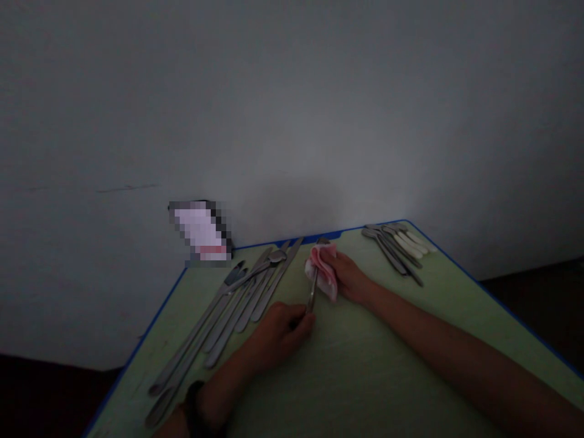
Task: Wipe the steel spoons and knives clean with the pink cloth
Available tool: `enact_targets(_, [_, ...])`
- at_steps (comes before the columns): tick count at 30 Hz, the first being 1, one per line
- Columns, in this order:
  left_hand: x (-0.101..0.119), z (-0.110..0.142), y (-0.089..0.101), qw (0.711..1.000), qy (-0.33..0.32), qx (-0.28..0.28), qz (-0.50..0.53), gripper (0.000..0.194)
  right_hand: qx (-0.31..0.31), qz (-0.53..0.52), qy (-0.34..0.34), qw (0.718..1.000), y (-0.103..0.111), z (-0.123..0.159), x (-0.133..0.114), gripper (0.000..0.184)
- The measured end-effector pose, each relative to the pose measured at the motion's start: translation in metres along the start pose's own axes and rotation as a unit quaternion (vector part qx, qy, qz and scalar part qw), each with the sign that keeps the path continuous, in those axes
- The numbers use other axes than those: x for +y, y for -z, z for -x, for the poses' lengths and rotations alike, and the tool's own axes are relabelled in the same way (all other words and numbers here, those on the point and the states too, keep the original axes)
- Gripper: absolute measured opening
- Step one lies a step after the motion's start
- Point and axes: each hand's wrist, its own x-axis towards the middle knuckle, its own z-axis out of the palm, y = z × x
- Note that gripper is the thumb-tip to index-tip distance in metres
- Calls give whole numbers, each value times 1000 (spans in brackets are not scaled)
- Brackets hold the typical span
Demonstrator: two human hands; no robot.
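Over the green table [365,359], pink cloth [325,272] folds around a utensil [312,293].

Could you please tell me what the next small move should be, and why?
I'd probably slide the pink cloth along the utensil toward the left hand: the right hand holds the cloth near the far end, and the utensil shows uncovered between the hands.

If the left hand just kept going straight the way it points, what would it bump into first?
The left hand, gripping the metal utensil, would probably meet the pink cloth in the right hand first. Depth is hard to judge, so it might brush the right hand instead.
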Motion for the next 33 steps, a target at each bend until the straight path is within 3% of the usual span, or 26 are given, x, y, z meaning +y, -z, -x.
enact_targets(3, [-4, 5, 1, 998, -59, -22, -12, 42, 13, -46, 29, 998, -1, -3, 1, 31])
enact_targets(6, [-2, 8, 2, 996, -87, -31, -20, 41, -3, -51, 15, 999, -1, -3, 0, 28])
enact_targets(13, [5, 4, 1, 993, 42, -24, 108, 48, 5, -36, 2, 999, 2, -3, -1, 27])
enact_targets(20, [5, -3, -1, 986, 61, 110, 112, 39, 22, -49, -17, 998, 2, -2, -4, 30])
enact_targets(25, [1, -6, -4, 975, 66, 164, 132, 35, 39, -75, -21, 996, 2, -3, -5, 27])
enact_targets(29, [1, -7, -4, 971, 45, 162, 169, 43, 35, -90, -12, 995, 2, -5, -4, 21])
enact_targets(33, [4, -3, 0, 984, 40, 110, 133, 41, 65, -110, 26, 991, 0, -6, -2, 21])
